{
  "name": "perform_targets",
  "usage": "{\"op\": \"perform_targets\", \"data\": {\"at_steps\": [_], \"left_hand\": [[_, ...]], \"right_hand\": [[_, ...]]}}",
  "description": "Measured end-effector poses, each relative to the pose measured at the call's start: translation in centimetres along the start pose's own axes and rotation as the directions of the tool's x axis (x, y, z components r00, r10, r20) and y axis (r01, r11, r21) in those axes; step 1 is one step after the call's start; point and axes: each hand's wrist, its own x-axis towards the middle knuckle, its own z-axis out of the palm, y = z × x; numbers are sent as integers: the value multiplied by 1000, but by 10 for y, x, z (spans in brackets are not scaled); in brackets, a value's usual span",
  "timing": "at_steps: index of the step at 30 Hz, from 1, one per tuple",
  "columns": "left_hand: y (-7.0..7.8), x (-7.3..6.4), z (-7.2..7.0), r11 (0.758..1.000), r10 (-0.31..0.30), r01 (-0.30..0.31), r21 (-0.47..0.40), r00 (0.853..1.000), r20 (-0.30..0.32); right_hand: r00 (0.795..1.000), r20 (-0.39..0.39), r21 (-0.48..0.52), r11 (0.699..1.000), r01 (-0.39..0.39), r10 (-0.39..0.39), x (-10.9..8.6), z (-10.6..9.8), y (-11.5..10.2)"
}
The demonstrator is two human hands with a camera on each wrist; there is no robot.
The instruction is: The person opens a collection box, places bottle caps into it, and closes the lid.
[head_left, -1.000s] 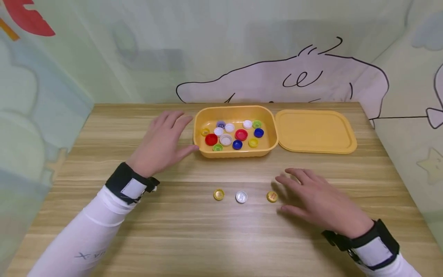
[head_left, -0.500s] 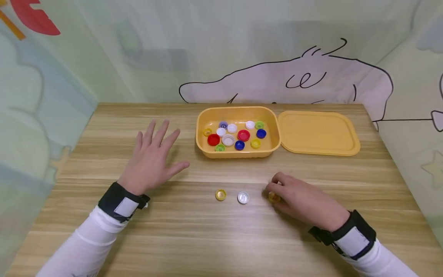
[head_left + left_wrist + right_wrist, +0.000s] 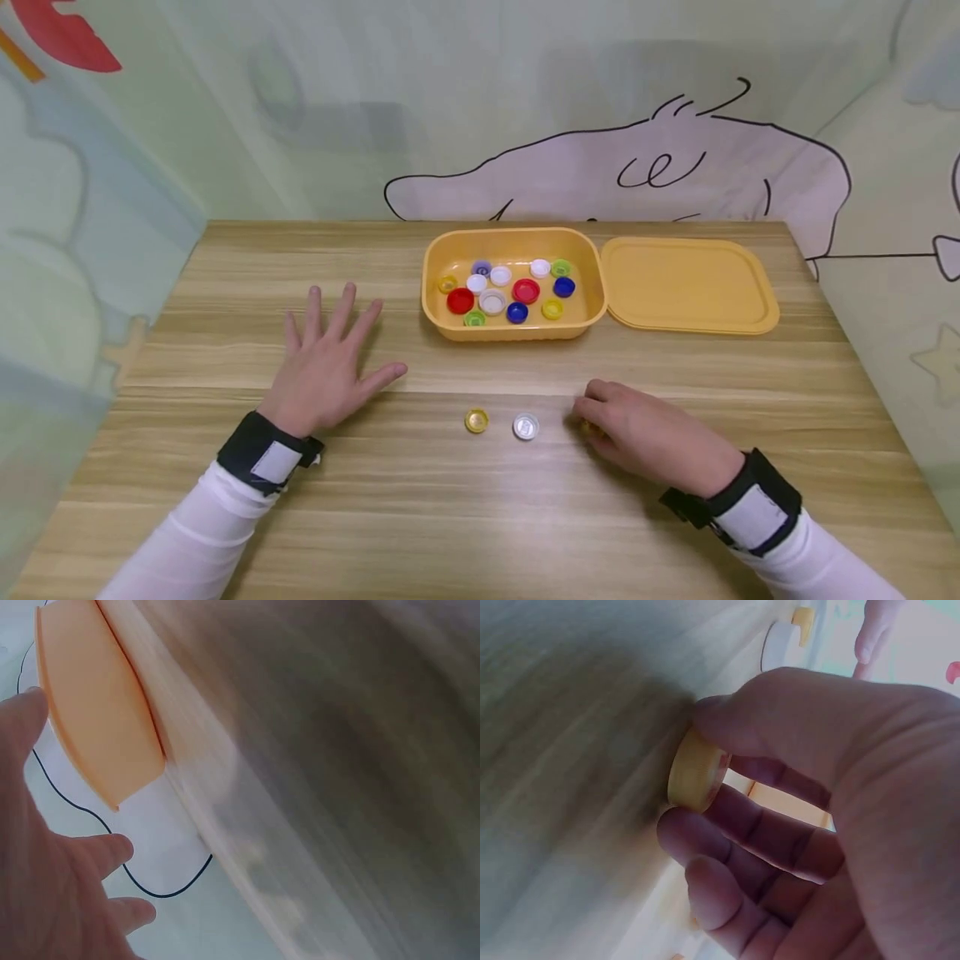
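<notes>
With thumb and fingers my right hand pinches a yellow bottle cap low over the wooden table; in the head view the hand mostly covers that cap. Left of it lie a white cap and another yellow cap, inner sides up. My left hand is spread with straight fingers over the table's left part and holds nothing. Behind both hands stands a yellow plastic box with several red, blue, white, green and yellow caps inside.
A flat yellow lid lies to the right of the box, against its side. The wooden table ends at the back along a cloth backdrop printed with cartoon drawings.
My right hand has moved left and closed its fingers on the right yellow cap. My left hand has drawn back from the box's left edge, nearer to me, and spread its fingers.
</notes>
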Motion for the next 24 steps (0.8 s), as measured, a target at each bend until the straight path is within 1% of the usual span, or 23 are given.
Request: {"op": "perform_targets", "data": {"at_steps": [3,5,9,11,14,17,20,24], "left_hand": [[-1,-3,2,1000,-9,9,0,1000,3],[-2,-4,2,1000,-12,12,-1,1000,1],[-2,-6,2,1000,-22,22,-10,1000,3],[-2,-7,1,1000,-26,26,-13,1000,3],[-1,-8,-1,999,-28,28,-15,1000,5],[-1,-9,-3,999,-28,29,-14,1000,4],[-1,-10,-3,999,-31,31,-10,1000,4],[-2,-11,-3,999,-33,33,-3,999,4]], "right_hand": [[1000,-6,15,1000,10,-10,4,-7,1],[1000,-17,21,1000,14,-14,7,-16,2],[999,-49,8,1000,13,-12,16,-44,5],[999,-54,-5,1000,-1,1,23,-59,8],[998,-54,-53,998,-25,22,38,-80,12],[998,-50,-97,994,-41,36,58,-96,17],[998,-36,-111,993,-49,45,79,-107,24],[999,-1,-104,993,-51,51,110,-113,34]]}}
